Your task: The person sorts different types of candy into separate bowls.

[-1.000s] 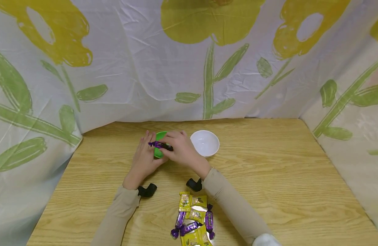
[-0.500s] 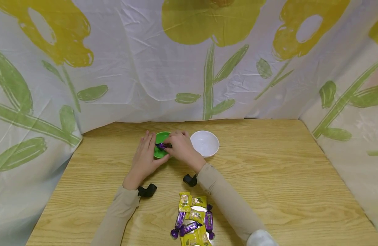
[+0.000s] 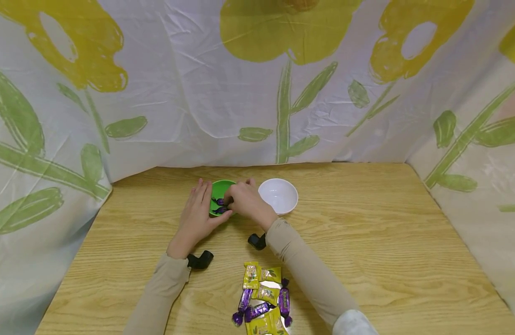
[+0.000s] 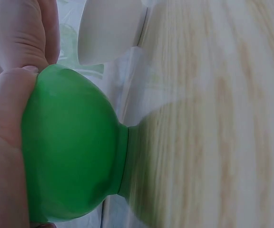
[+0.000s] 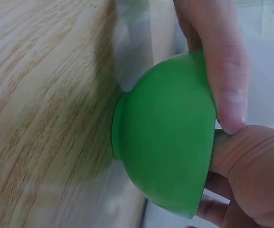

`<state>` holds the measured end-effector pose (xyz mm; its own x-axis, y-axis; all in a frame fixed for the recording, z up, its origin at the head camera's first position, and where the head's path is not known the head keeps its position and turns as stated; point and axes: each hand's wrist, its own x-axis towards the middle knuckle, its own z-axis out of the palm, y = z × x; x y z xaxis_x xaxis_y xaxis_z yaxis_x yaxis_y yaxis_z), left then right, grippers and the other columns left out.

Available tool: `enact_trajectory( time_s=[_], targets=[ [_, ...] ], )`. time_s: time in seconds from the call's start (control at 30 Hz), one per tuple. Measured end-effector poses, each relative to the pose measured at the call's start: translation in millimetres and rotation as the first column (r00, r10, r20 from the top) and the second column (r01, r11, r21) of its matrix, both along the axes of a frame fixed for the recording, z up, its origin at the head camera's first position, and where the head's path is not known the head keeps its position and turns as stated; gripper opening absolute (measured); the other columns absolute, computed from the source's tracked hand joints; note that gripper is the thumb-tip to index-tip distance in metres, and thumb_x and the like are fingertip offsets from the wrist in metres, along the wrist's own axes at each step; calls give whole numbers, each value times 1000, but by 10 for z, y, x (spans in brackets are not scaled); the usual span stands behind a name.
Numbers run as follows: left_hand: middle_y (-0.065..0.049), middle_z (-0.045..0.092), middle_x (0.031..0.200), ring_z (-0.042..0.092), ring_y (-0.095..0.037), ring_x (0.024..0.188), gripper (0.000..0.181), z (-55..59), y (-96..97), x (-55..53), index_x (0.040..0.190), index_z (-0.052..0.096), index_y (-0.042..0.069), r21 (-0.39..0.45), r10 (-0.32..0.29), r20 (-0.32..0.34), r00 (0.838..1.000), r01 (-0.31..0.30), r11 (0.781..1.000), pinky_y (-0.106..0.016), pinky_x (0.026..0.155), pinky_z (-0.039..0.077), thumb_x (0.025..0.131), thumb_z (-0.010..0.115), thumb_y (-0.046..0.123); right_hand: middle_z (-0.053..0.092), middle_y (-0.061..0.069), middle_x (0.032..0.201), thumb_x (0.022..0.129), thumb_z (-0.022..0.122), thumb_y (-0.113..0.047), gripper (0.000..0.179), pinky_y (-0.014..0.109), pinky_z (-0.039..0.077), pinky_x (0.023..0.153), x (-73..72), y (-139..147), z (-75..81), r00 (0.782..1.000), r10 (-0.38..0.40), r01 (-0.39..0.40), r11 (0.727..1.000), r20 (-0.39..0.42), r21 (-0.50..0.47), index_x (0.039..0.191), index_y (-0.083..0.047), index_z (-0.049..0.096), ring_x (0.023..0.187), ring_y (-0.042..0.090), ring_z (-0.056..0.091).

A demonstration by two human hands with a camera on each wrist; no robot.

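My left hand (image 3: 197, 211) rests against the left side of the green bowl (image 3: 217, 186), fingers straight, thumb along the near rim. In the left wrist view, that hand touches the rim of the upright green bowl (image 4: 70, 147). My right hand (image 3: 245, 201) reaches over the right rim with bent fingers inside. Two purple-wrapped candies (image 3: 220, 211) show in the bowl, their right ends close to or under the right fingertips. Whether those fingers still pinch a candy is hidden. From the right wrist, the right hand (image 5: 256, 175) dips past the rim and the bowl wall hides its fingertips.
A white bowl (image 3: 278, 195) stands just right of the green one. Nearer the front of the wooden table (image 3: 366, 242) lie several yellow packets (image 3: 266, 294) and purple candies (image 3: 284, 301). Black wrist camera mounts (image 3: 200, 260) sit by both wrists. A flowered cloth (image 3: 190, 107) hangs behind.
My right hand has lowered a purple candy from above the green bowl into it, and its fingers now sit deeper inside. The left hand has stayed put.
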<state>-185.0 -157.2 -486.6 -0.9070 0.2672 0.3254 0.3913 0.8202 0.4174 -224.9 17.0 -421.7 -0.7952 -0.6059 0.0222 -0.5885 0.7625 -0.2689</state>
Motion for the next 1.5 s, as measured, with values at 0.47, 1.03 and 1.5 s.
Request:
enact_trajectory(
  time_s=[0.47,1.03,1.5],
  targets=[
    [-29,29,155,13,-38,150,102,-17,-17,-4,152,26,-11,-3,-6,-5,1000,6,1000,-52,121,13,88,67,58,75,-8,91,91,71,-11,12,57,31,105,54,40,69,997,63,-67,993,-47,-98,94,-17,81,89,14,65],
    [-29,27,156,10,-38,150,112,-1,-21,5,153,22,-11,-16,-10,8,1000,11,1000,-48,122,9,88,45,78,73,-10,95,89,76,-15,7,45,33,93,653,317,341,968,247,-249,936,-39,-248,92,-20,79,90,9,64],
    [-26,24,158,8,-34,151,105,8,14,3,154,21,-7,-10,23,40,999,-22,1000,-46,123,6,87,67,60,69,-21,94,90,75,-21,11,31,33,92,1038,441,265,804,567,-570,821,179,-41,98,-26,80,88,-8,54]
  ],
)
